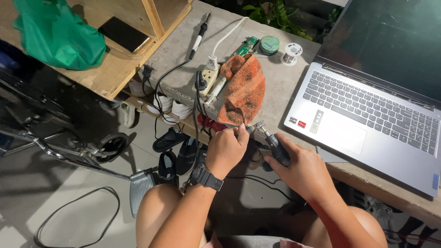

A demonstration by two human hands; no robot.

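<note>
**Fine wire work at the near edge of the desk**

The left hand [226, 149], a black watch [207, 177] on its wrist, is pinched shut on what looks like a thin wire end [248, 129], too small to tell for certain. The right hand [301, 171] is clenched around the dark grips of a pair of small pliers [272, 140], whose metal tip meets the left fingertips just off the near edge of the desk [280, 87], below the orange rag [244, 92].

To do this well, in my judgement, the left pinch should sit close to the tool's tip so the piece cannot twist, and the right hand should squeeze gently, not snatch; resting both wrists against the knees would steady the work.

Counted on the desk: one open laptop [367, 119] at right, one soldering iron [199, 39] at far left, one white power strip [208, 78] with plugs in it, one green circuit board [247, 46], two solder spools [280, 48], one rag. On the wooden shelf [115, 69] at left lie one green plastic bag [55, 36] and one dark phone [123, 33]. Several shoes [172, 138] sit on the floor below.
</note>
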